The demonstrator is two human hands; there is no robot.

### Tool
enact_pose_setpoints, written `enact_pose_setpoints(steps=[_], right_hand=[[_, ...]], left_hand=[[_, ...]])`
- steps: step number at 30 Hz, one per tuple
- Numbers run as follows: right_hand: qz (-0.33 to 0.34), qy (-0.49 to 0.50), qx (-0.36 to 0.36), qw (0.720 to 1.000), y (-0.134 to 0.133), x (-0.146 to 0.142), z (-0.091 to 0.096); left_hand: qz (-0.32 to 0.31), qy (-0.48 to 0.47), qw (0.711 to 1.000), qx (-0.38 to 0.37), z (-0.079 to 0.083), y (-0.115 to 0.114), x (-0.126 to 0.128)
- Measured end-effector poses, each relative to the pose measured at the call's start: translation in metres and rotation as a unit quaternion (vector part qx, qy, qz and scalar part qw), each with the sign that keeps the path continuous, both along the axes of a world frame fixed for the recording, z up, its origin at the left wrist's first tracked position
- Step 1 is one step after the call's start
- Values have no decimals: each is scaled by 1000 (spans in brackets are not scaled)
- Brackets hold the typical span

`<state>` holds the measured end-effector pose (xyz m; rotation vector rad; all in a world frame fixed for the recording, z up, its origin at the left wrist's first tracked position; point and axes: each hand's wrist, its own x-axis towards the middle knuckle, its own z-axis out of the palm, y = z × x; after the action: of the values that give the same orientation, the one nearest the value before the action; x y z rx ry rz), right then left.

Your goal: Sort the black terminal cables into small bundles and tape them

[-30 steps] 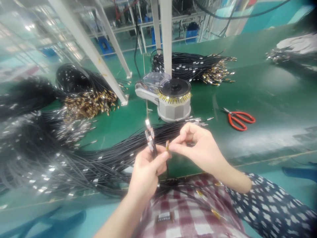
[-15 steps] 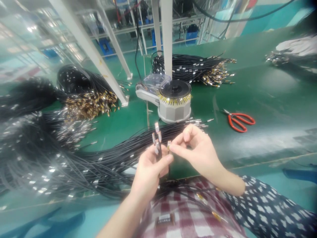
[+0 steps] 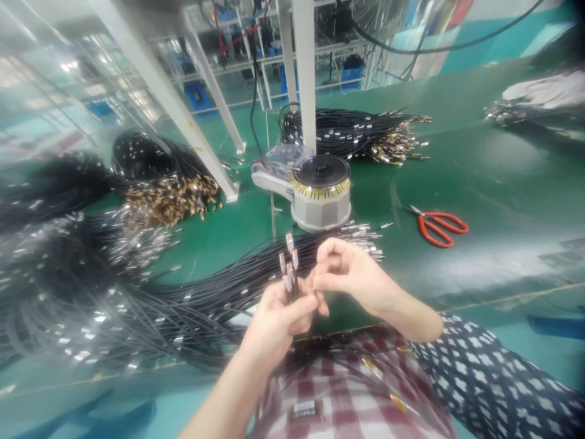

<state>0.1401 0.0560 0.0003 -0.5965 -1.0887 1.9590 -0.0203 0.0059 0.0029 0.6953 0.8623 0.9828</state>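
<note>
My left hand [image 3: 278,317] is closed around several black cables, whose silver connectors [image 3: 289,268] stick up above its fingers. Close by on the right, my right hand [image 3: 350,274] pinches with thumb and forefinger at a cable connector, which the fingers now mostly cover. The fingertips of both hands meet or nearly meet. Behind them a long bundle of black cables [image 3: 219,277] lies across the bench, its silver ends by my right hand. More cables with yellow-wrapped ends [image 3: 372,367] rest on the checked apron [image 3: 347,402] over my lap.
A round tape dispenser [image 3: 321,201] stands beyond my hands. Red-handled pliers [image 3: 441,228] lie to the right on the green bench [image 3: 479,177]. Cable bundles with gold ends [image 3: 167,198] are at left and behind the dispenser. White posts [image 3: 307,79] rise from the bench; white gloves [image 3: 543,88] lie far right.
My right fingertips have moved slightly down and closer to the left hand's fingers, covering the yellow-banded connector that showed between them. The view has shifted a little.
</note>
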Motion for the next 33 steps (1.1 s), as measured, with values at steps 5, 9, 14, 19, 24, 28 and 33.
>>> enact_pose_setpoints(steps=[5, 9, 14, 19, 24, 28, 33], right_hand=[[-46, -123, 54, 990, 14, 13, 7], [-117, -254, 160, 947, 17, 11, 23], [-102, -264, 150, 947, 11, 3, 29], [-47, -199, 56, 977, 12, 7, 27], [12, -228, 39, 973, 10, 10, 28], [8, -250, 73, 965, 9, 7, 30], [-235, -302, 181, 906, 49, 23, 25]], left_hand=[[19, -2, 1000, -20, 0, 3, 4], [19, -4, 999, -28, 0, 4, 8], [39, -2, 999, -37, -1, 1, 9], [132, 22, 991, -10, 2, 2, 8], [141, 43, 989, -4, 7, 3, 6], [69, 82, 994, -14, 7, 1, 7], [126, 63, 989, -37, 6, 2, 9]])
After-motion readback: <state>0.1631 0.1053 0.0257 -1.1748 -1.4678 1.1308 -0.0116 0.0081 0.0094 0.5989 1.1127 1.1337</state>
